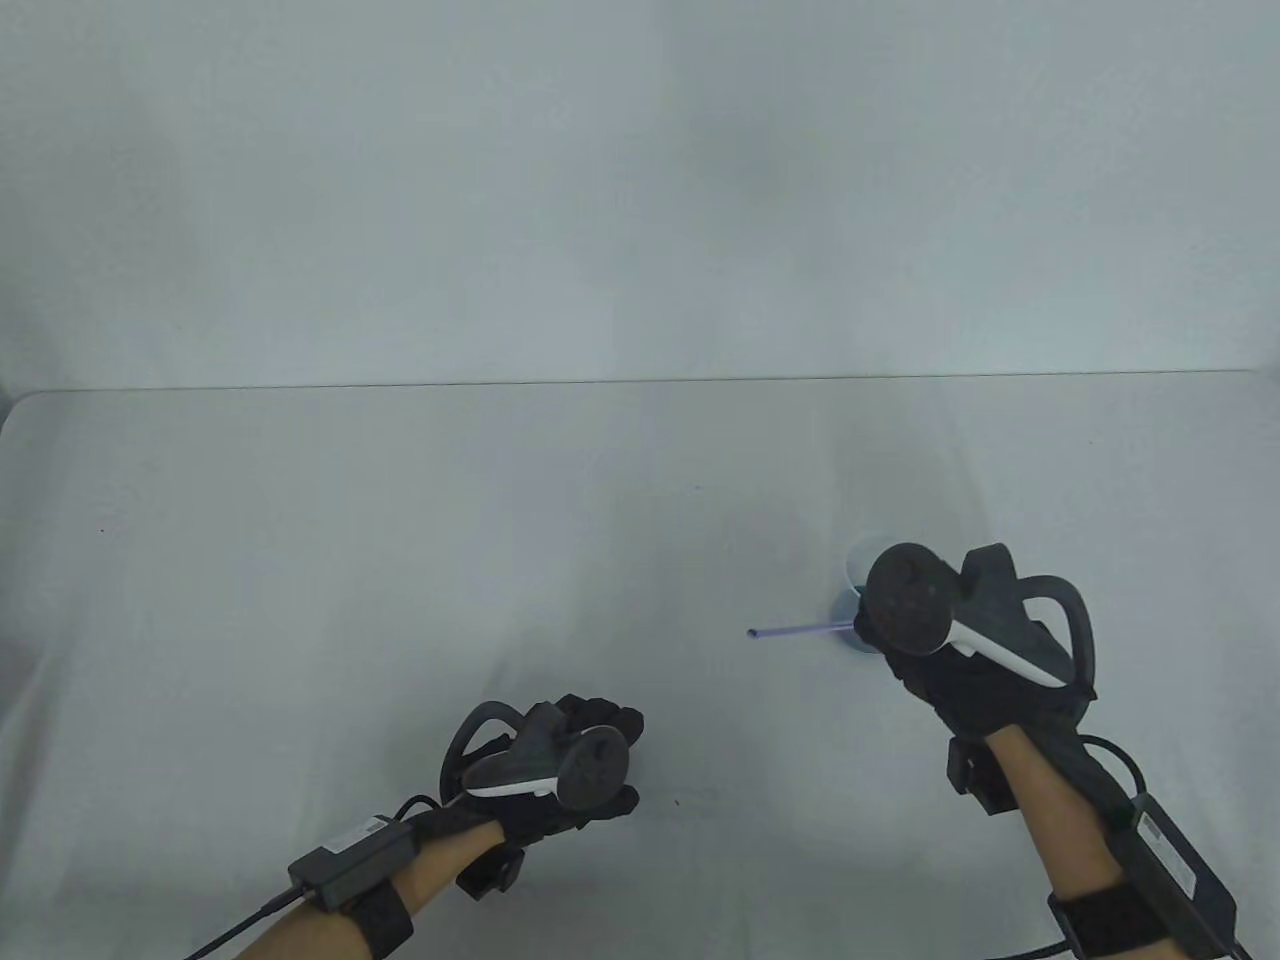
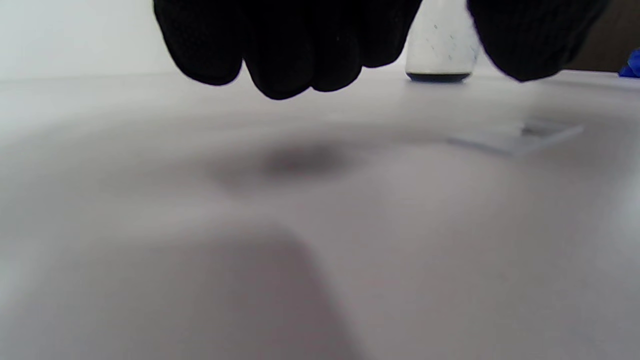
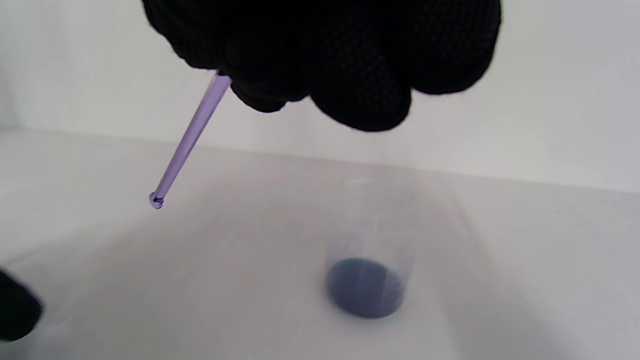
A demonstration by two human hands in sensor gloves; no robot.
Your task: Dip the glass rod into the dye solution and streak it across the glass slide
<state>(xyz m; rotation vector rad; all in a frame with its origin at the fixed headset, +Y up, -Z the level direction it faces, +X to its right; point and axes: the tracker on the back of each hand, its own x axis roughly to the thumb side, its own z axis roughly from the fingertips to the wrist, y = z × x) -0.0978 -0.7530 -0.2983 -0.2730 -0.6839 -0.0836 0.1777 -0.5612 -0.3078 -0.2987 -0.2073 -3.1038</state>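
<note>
My right hand (image 1: 905, 640) grips a thin purple-tinted glass rod (image 1: 800, 629) and holds it above the table, pointing left. In the right wrist view the rod (image 3: 190, 137) slants down-left from my fingers, with a small dark dye drop at its tip (image 3: 156, 201). A clear beaker with blue dye at the bottom (image 3: 367, 287) stands below my right hand, partly hidden in the table view (image 1: 852, 598). My left hand (image 1: 590, 745) hovers low over the table, fingers (image 2: 280, 50) curled, thumb apart, empty. The glass slide (image 2: 520, 137) lies flat just right of it and is barely visible in the table view (image 1: 695, 797).
The white table (image 1: 400, 550) ends at a far edge against a pale wall. The beaker also shows in the left wrist view (image 2: 439, 55), beyond the slide. A small blue object (image 2: 631, 65) sits at that view's right edge.
</note>
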